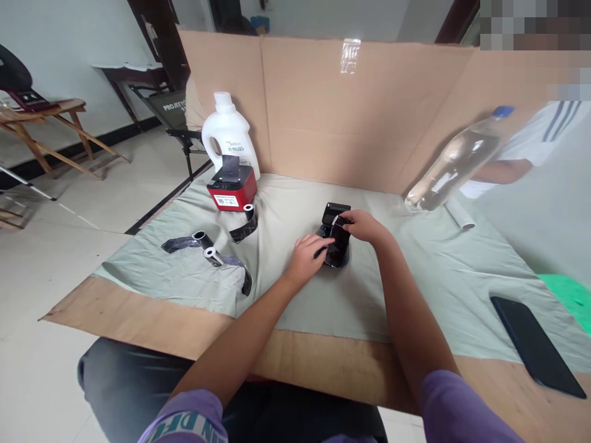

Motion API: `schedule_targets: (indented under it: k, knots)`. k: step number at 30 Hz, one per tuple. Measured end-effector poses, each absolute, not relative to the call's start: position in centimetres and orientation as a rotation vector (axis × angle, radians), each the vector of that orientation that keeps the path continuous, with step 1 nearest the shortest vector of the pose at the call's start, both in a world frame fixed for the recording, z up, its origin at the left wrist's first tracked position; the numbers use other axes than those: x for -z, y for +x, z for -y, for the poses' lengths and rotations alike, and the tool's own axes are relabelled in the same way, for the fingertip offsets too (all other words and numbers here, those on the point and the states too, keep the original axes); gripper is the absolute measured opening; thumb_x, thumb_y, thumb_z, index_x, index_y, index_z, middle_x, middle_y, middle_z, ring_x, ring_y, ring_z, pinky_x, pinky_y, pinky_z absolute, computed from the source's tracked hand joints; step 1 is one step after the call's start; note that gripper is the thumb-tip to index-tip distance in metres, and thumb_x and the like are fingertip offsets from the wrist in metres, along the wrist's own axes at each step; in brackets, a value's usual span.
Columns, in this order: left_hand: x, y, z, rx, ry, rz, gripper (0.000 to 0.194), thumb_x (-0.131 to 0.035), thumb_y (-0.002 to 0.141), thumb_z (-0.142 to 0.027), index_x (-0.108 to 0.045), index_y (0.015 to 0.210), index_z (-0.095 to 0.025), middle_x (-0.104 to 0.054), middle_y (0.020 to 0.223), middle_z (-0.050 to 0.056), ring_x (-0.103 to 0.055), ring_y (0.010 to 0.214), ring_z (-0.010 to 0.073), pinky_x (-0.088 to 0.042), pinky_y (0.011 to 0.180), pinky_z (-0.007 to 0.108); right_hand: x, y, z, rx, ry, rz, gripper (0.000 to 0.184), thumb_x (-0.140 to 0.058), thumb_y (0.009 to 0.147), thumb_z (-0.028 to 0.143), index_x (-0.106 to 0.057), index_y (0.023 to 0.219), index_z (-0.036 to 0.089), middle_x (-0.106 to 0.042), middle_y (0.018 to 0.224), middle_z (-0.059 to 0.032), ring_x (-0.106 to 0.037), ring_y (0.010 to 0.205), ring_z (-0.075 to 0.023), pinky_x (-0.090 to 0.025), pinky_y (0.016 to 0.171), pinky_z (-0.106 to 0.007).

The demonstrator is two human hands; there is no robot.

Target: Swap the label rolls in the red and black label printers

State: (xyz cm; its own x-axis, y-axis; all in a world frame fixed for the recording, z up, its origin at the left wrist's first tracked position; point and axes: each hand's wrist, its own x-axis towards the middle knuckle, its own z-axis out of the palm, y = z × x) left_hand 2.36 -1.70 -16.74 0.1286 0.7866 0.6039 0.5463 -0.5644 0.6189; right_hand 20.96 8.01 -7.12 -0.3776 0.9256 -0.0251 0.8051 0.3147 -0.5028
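A small black device point(335, 216) with its lid raised sits in the middle of the pale green cloth point(415, 271). My left hand point(306, 257) rests against its near left side, fingers curled round the body. My right hand point(362, 225) pinches a small pale piece at the top of the device's open part. What sits inside the device is hidden by my fingers.
A red and black label printer point(232, 184) and a white detergent jug point(228, 131) stand at the back left. Three spools with dark ribbon point(216, 253) lie left of my hands. A clear bottle point(455, 162) leans at the back right, a black phone point(535, 346) lies front right. Another person's arm point(501, 170) shows at the right.
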Motion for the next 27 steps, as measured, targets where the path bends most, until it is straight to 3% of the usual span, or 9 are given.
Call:
schedule_targets:
  k: [3,13,18,22,27]
  knots:
    - [16.9,2.6,1.6,-1.339,2.218,-1.308,0.026,-0.060,0.093,-0.011,-0.078,0.103,-0.027,-0.075,0.100,0.003,-0.065,0.097,0.0194,-0.045,0.089,0.036,7.8,20.8,-8.3,-0.645,-1.555,2.319,0.033,-0.064,0.078,0.016,-0.079,0.107,0.022,-0.077,0.113,-0.0090,-0.067,0.109,-0.0285,-0.048,0.095,-0.035]
    - [17.1,2.5,1.5,-1.364,2.198,-1.322,0.021,-0.064,0.092,-0.015,-0.079,0.101,-0.027,-0.074,0.094,0.003,-0.066,0.093,0.0186,-0.045,0.086,0.035,8.0,19.9,-7.8,-0.725,-1.527,2.388,0.035,-0.064,0.084,0.018,-0.077,0.116,0.026,-0.076,0.123,-0.0071,-0.065,0.116,-0.0315,-0.046,0.102,-0.041]
    - [17.1,2.4,1.5,-1.364,2.185,-1.312,0.022,-0.064,0.092,-0.014,-0.079,0.102,-0.026,-0.074,0.094,0.003,-0.067,0.093,0.0186,-0.045,0.085,0.035,8.1,18.0,-6.3,-0.411,-1.777,2.450,0.045,-0.057,0.086,0.012,-0.073,0.126,0.025,-0.069,0.132,-0.0126,-0.056,0.124,-0.0375,-0.040,0.106,-0.052]
    - [17.0,2.3,1.5,-1.352,2.160,-1.327,0.023,-0.065,0.091,-0.014,-0.080,0.103,-0.027,-0.075,0.094,0.003,-0.067,0.093,0.0188,-0.046,0.086,0.035,8.2,16.5,-4.9,-0.212,-1.873,2.388,0.041,-0.057,0.087,0.011,-0.073,0.123,0.020,-0.061,0.131,-0.0227,-0.056,0.119,-0.0394,-0.045,0.097,-0.049]
    - [17.0,2.3,1.4,-1.359,2.133,-1.336,0.023,-0.064,0.091,-0.013,-0.080,0.102,-0.027,-0.075,0.093,0.003,-0.067,0.093,0.0189,-0.047,0.087,0.035,8.4,16.4,-4.9,-0.206,-1.864,2.391,0.039,-0.056,0.087,0.011,-0.074,0.120,0.022,-0.065,0.127,-0.0177,-0.057,0.115,-0.0349,-0.048,0.092,-0.043]
